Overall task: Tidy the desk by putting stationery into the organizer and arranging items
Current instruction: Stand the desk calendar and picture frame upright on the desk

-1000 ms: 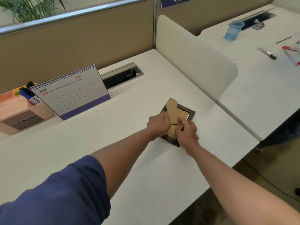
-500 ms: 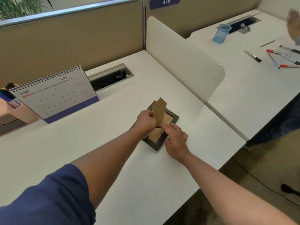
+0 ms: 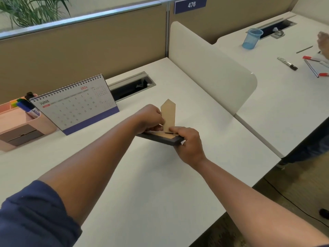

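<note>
- Under both hands lies the white bench [image 3: 160,184], which reaches from the near edge to the tan partition [image 3: 85,43] behind them.
- Right of the right hand, a pale rounded divider panel [image 3: 210,68] stands on edge between this bench and a neighbouring bench [image 3: 277,97], where a blue cup [image 3: 252,41] and several markers [image 3: 287,63] lie well apart from the hands.
- Left of the left hand and behind it, a desk calendar [image 3: 74,106] showing JUNE stands upright.
- Further left of the calendar and just beside it sits the pink organizer [image 3: 16,125], with a blue marker [image 3: 29,108] and other pens upright in its back compartment.
- Behind the left hand, a grey cable slot [image 3: 131,84] is set into the bench.
- Between the two hands, a dark photo frame [image 3: 165,140] is held face down and tilted, its near edge raised off the bench.
- The left hand [image 3: 150,120] has its fingers curled onto the frame's far side, just beside the stand.
- The right hand [image 3: 188,143] grips the frame's near right corner, thumb on the brown backing.
- Rising upright between the hands is the frame's brown cardboard stand [image 3: 168,115], pointed at the top.
</note>
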Tool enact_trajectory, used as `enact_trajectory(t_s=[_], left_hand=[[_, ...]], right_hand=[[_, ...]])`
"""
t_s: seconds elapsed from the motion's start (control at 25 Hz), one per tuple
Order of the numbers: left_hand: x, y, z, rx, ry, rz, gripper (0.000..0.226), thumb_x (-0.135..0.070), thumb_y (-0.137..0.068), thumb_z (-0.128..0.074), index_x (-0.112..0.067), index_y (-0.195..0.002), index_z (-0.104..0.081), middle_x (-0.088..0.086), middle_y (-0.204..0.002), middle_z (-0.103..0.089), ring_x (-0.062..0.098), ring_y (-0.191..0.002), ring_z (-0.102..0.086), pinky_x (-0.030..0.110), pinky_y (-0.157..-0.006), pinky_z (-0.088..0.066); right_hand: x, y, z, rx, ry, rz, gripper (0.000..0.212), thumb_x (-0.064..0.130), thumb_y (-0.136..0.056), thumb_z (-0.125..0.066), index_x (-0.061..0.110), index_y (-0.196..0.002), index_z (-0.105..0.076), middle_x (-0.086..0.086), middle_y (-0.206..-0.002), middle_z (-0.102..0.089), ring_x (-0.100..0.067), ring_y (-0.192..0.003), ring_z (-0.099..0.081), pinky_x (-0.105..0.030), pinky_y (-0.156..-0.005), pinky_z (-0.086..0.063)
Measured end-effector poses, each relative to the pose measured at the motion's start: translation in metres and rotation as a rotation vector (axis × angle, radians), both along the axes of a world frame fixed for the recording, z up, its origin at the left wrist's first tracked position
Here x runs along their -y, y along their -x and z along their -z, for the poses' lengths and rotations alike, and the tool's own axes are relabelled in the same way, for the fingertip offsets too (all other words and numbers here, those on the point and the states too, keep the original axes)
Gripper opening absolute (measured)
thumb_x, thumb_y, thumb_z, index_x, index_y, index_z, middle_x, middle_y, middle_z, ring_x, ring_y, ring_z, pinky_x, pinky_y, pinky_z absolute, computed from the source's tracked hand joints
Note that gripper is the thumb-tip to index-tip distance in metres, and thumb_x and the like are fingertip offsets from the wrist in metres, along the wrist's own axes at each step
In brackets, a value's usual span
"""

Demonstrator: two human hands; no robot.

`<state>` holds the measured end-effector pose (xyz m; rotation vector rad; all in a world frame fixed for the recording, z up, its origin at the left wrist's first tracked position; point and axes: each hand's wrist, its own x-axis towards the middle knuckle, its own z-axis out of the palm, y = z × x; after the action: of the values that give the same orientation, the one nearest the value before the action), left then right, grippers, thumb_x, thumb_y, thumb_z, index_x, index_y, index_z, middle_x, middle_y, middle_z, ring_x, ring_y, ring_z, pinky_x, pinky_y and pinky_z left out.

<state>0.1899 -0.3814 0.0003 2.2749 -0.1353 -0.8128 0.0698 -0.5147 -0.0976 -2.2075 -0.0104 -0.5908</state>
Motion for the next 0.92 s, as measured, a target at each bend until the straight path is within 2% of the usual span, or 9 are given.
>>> enact_trajectory(t_s=[0.08, 0.2, 0.32, 0.4, 0.52, 0.64, 0.72, 0.8, 0.92], left_hand=[[-0.010, -0.009, -0.010, 0.015, 0.037, 0.013, 0.013, -0.011, -0.094, -0.065, -0.006, -0.104, -0.070, 0.007, -0.096, -0.074, 0.014, -0.077, -0.073, 0.024, -0.062, -0.061], [-0.022, -0.016, -0.025, 0.052, 0.023, 0.042, 0.021, -0.024, -0.096, -0.061, -0.007, -0.104, -0.070, 0.004, -0.093, -0.076, 0.020, -0.086, -0.071, 0.038, -0.084, -0.059], [-0.027, -0.012, -0.027, 0.124, -0.035, 0.067, 0.025, -0.029, -0.097, -0.053, -0.010, -0.104, -0.069, 0.005, -0.100, -0.072, 0.023, -0.096, -0.067, 0.041, -0.089, -0.055], [-0.030, -0.005, -0.023, 0.213, -0.095, 0.078, 0.028, -0.027, -0.097, -0.048, -0.010, -0.104, -0.069, 0.007, -0.104, -0.069, 0.024, -0.099, -0.064, 0.044, -0.091, -0.053], [-0.039, 0.002, -0.017, 0.367, -0.134, 0.043, 0.032, -0.029, -0.094, -0.042, -0.012, -0.096, -0.069, 0.006, -0.096, -0.070, 0.025, -0.090, -0.065, 0.048, -0.085, -0.057], [-0.044, 0.007, -0.007, 0.442, 0.009, -0.014, 0.032, -0.030, -0.097, -0.042, -0.014, -0.094, -0.068, 0.002, -0.094, -0.070, 0.021, -0.088, -0.065, 0.047, -0.079, -0.059], [-0.046, 0.009, 0.001, 0.441, 0.230, -0.139, 0.029, -0.031, -0.101, -0.045, -0.014, -0.098, -0.068, -0.003, -0.097, -0.069, 0.016, -0.091, -0.065, 0.038, -0.076, -0.057], [-0.050, 0.010, 0.011, 0.340, 0.462, -0.335, 0.030, -0.035, -0.102, -0.049, -0.010, -0.099, -0.066, -0.002, -0.093, -0.069, 0.017, -0.089, -0.068, 0.031, -0.072, -0.054], [-0.056, 0.017, 0.035, 0.159, 0.632, -0.447, 0.046, -0.050, -0.101, -0.046, -0.007, -0.106, -0.060, 0.003, -0.092, -0.072, 0.017, -0.086, -0.074, 0.028, -0.072, -0.059]], right_hand=[[-0.009, -0.005, -0.014, -0.069, -0.229, 0.024, 0.030, 0.004, -0.079, -0.068, 0.012, -0.107, -0.077, 0.003, -0.104, -0.076, -0.012, -0.097, -0.070, -0.028, -0.086, -0.054], [-0.017, -0.010, -0.028, -0.268, -0.544, 0.027, 0.030, -0.007, -0.078, -0.061, 0.017, -0.089, -0.075, 0.013, -0.083, -0.070, -0.005, -0.079, -0.063, -0.022, -0.074, -0.051], [-0.022, -0.013, -0.032, -0.358, -0.688, 0.036, 0.026, -0.007, -0.079, -0.056, 0.007, -0.092, -0.073, -0.007, -0.084, -0.068, -0.017, -0.081, -0.061, -0.034, -0.073, -0.055], [-0.027, -0.014, -0.031, -0.386, -0.722, 0.029, 0.026, -0.009, -0.081, -0.056, 0.006, -0.094, -0.072, -0.007, -0.087, -0.069, -0.018, -0.083, -0.063, -0.036, -0.074, -0.058], [-0.032, -0.017, -0.027, -0.437, -0.802, 0.071, 0.023, -0.006, -0.084, -0.059, 0.011, -0.094, -0.071, -0.005, -0.092, -0.072, -0.022, -0.090, -0.069, -0.041, -0.079, -0.061], [-0.033, -0.023, -0.021, -0.462, -0.880, 0.125, 0.023, -0.004, -0.087, -0.060, 0.013, -0.097, -0.070, -0.006, -0.098, -0.074, -0.025, -0.096, -0.071, -0.041, -0.082, -0.062], [-0.033, -0.028, -0.016, -0.482, -0.913, 0.126, 0.024, -0.004, -0.087, -0.060, 0.014, -0.100, -0.069, -0.007, -0.102, -0.075, -0.025, -0.098, -0.071, -0.043, -0.083, -0.062], [-0.032, -0.033, -0.012, -0.504, -0.949, 0.133, 0.025, -0.003, -0.088, -0.060, 0.013, -0.105, -0.069, -0.008, -0.106, -0.074, -0.026, -0.101, -0.071, -0.045, -0.085, -0.061], [-0.028, -0.042, -0.004, -0.525, -0.988, 0.119, 0.029, -0.005, -0.086, -0.059, 0.009, -0.109, -0.068, -0.010, -0.108, -0.075, -0.028, -0.102, -0.071, -0.046, -0.086, -0.061]])
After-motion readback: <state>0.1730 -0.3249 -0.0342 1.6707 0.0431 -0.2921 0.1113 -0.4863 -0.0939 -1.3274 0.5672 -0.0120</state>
